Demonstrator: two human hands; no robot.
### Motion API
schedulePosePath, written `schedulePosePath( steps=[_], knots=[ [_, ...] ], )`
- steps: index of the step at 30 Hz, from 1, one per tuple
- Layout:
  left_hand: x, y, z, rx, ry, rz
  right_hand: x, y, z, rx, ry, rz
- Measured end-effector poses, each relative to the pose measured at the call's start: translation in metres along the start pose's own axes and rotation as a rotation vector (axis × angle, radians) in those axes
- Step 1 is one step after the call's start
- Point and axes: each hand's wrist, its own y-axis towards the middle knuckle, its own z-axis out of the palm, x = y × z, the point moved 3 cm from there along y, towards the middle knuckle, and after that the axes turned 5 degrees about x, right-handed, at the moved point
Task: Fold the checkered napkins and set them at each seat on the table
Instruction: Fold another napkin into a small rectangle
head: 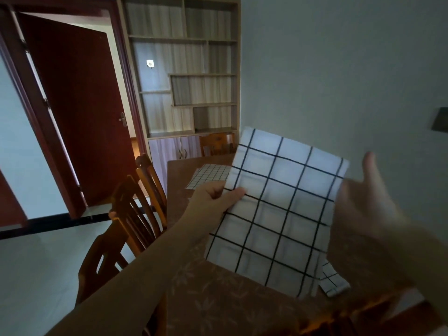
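White checked napkin (278, 214) in left-hand fingers (232, 194) – right hand (363, 202) blurred, fingers apart.

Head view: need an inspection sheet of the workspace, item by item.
Surface: brown table with a leaf-patterned top.
Job's things: large-check napkin held up above the table; fine-check napkin lying flat at the far end; small piece of checkered cloth on the table below the held napkin.
Clutter: nothing seen.
Grippers: left hand pinches the held napkin's left edge; right hand is blurred at its right edge, thumb up, grip cannot be told.
Cables: nothing seen.
Surroundings: wooden chairs along the table's left side, another chair at the far end, shelf unit, open red door, grey wall.
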Motion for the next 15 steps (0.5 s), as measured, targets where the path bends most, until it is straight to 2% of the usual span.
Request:
schedulePosePath(
  steps=[3,4,5,10,15],
  knots=[
    [0.009,-0.001,0.001,-0.063,0.0,-0.04,-0.045,-0.006,-0.007,-0.267,-0.24,0.144],
    [0.013,-0.001,0.0,-0.074,0.006,-0.052,-0.054,-0.006,-0.004,-0.254,-0.374,0.196],
    [0.017,-0.001,-0.001,-0.08,0.012,-0.063,-0.053,-0.005,-0.001,-0.234,-0.464,0.165],
    [0.032,0.001,-0.004,-0.043,0.032,-0.13,-0.042,0.002,-0.001,-0.173,-0.65,0.091],
    [0.035,0.004,0.004,0.025,-0.244,-0.288,-0.033,0.0,-0.009,-0.179,-0.773,0.07]
  ],
)
